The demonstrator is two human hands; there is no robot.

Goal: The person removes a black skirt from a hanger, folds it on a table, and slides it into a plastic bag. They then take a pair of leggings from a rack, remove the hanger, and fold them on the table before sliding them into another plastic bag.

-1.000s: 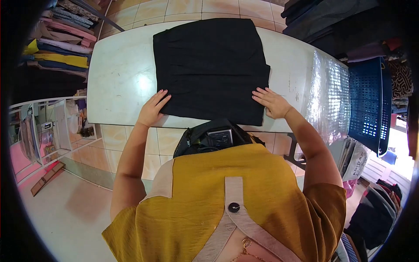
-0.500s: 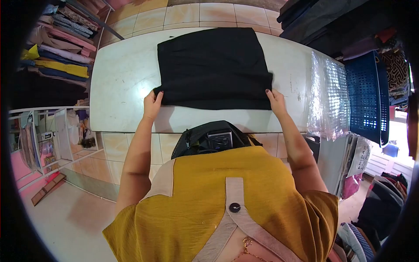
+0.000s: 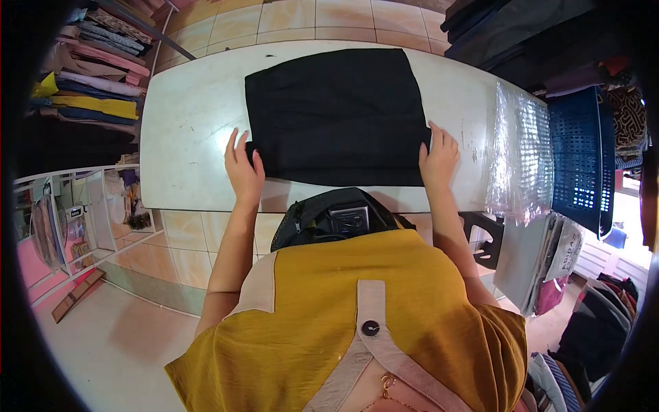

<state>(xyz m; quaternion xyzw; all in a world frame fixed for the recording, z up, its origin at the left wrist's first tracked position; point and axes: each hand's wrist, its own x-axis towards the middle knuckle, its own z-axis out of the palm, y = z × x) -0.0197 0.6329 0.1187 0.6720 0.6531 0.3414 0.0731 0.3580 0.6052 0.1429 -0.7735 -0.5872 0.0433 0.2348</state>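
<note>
A black garment, by its shape a skirt (image 3: pixel 336 117), lies spread on the white table (image 3: pixel 185 137), its lower edge facing me. Beside its lower left side is my left hand (image 3: pixel 244 168), fingers apart, thumb at the fabric's edge. On the opposite side, my right hand (image 3: pixel 440 158) has its fingers spread, with the thumb touching the lower right edge. Neither hand grips the cloth. A black bag (image 3: pixel 295 226) with a small dark device (image 3: pixel 350 221) sits against my front, just below the table edge.
Clear plastic sheets (image 3: pixel 518 151) cover the table's right end, next to a blue perforated basket (image 3: pixel 582 158). Folded clothes (image 3: pixel 103 106) fill a rack at left. Dark garments (image 3: pixel 508 34) hang at upper right. A black stool (image 3: pixel 484 240) stands under the table's right side.
Both hands have let go of the skirt's lower corners and opened their fingers. The skirt's lower edge lies slightly nearer me and flatter than before.
</note>
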